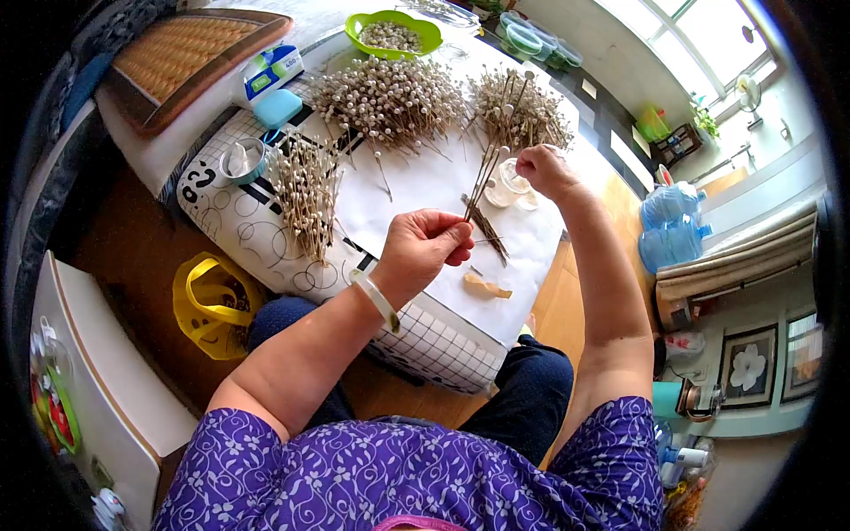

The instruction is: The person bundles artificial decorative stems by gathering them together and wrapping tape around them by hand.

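Observation:
My left hand (427, 246) pinches the lower ends of a few dried stems (490, 165) with small round pale heads. They stand upright over the white sheet. My right hand (546, 171) is closed in a fist beside a cream roll that looks like tape (506, 188); whatever its fingers hold, if anything, is hidden. Below the held stems lies a small bundle of bare brown sticks (486, 232). A tan strip (487, 285) rests nearer to me. Large heaps of dried stems with pale heads (390, 102) cover the far side, and another bunch (305, 196) lies at left.
A green bowl (394, 34) of loose pale heads stands at the back. A small tin-like cup (243, 161), a blue lid-like object (278, 108) and a tissue pack (270, 71) sit at left. A yellow basket (208, 305) is on the floor; blue water bottles (673, 226) stand right.

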Available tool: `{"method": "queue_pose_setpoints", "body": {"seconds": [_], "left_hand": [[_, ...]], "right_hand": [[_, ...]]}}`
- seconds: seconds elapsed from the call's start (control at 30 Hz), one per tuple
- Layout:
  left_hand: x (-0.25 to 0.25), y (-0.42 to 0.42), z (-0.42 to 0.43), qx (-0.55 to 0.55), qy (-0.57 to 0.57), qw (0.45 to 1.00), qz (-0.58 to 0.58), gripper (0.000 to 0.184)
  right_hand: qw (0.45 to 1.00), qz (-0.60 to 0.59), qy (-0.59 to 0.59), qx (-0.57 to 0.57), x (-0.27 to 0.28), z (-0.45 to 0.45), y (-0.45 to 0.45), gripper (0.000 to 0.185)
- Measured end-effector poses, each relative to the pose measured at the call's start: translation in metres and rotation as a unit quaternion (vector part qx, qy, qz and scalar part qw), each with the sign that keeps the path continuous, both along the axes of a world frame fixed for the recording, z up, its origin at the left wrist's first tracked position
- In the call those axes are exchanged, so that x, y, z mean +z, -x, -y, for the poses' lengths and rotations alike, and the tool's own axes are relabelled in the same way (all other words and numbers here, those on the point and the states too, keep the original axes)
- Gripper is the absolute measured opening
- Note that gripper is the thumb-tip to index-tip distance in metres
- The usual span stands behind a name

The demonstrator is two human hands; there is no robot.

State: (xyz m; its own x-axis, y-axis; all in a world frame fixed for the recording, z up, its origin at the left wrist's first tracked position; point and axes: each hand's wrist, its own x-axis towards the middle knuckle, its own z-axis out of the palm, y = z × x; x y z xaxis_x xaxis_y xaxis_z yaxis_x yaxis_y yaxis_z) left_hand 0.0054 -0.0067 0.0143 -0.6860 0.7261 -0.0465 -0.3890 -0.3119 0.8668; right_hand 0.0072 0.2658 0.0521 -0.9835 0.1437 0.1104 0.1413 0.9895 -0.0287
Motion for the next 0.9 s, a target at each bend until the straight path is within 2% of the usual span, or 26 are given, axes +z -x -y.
{"method": "queue_pose_setpoints", "body": {"seconds": [0.1, 0.2, 0.27, 0.4, 0.47, 0.5, 0.57, 0.63, 0.7, 0.77, 0.9], "left_hand": [[-0.002, 0.000, -0.001, 0.000, -0.002, 1.000, -0.001, 0.013], [-0.002, 0.000, -0.003, -0.002, 0.001, 1.000, -0.009, 0.013], [-0.003, -0.001, -0.004, -0.001, 0.000, 1.000, -0.007, 0.013], [-0.003, 0.000, -0.005, -0.003, 0.005, 1.000, -0.014, 0.013], [-0.004, 0.000, -0.005, -0.006, 0.006, 1.000, -0.003, 0.014], [-0.003, 0.000, -0.005, -0.008, 0.005, 1.000, -0.004, 0.014], [-0.002, 0.001, -0.003, -0.002, 0.006, 1.000, 0.018, 0.016], [-0.002, 0.002, -0.003, -0.005, 0.007, 1.000, 0.024, 0.016], [-0.004, 0.002, -0.005, -0.007, 0.012, 1.000, 0.028, 0.017], [-0.007, 0.000, -0.007, -0.006, 0.002, 0.999, 0.047, 0.018], [-0.005, -0.002, -0.005, -0.014, 0.026, 0.999, 0.018, 0.018]], "right_hand": [[0.999, 0.046, 0.011, -0.024, -0.009, -0.006, 0.001, 0.006], [0.997, 0.068, -0.032, -0.010, -0.008, 0.003, 0.000, 0.005], [0.971, 0.141, -0.192, 0.004, 0.004, 0.018, 0.000, 0.003], [0.973, 0.112, -0.200, 0.015, 0.009, 0.023, 0.000, 0.007], [0.954, 0.001, -0.290, 0.068, 0.018, 0.026, -0.013, 0.011], [0.966, 0.003, -0.257, 0.019, 0.033, 0.038, -0.025, 0.014], [0.969, -0.145, -0.198, -0.029, 0.038, 0.048, -0.055, 0.009], [0.966, -0.236, -0.048, -0.097, 0.039, 0.073, -0.082, 0.006], [0.910, -0.335, 0.228, -0.091, 0.009, 0.098, -0.103, 0.003], [0.877, -0.337, 0.340, -0.049, -0.012, 0.131, -0.111, 0.005], [0.850, -0.331, 0.405, -0.059, -0.026, 0.159, -0.105, 0.003]]}}
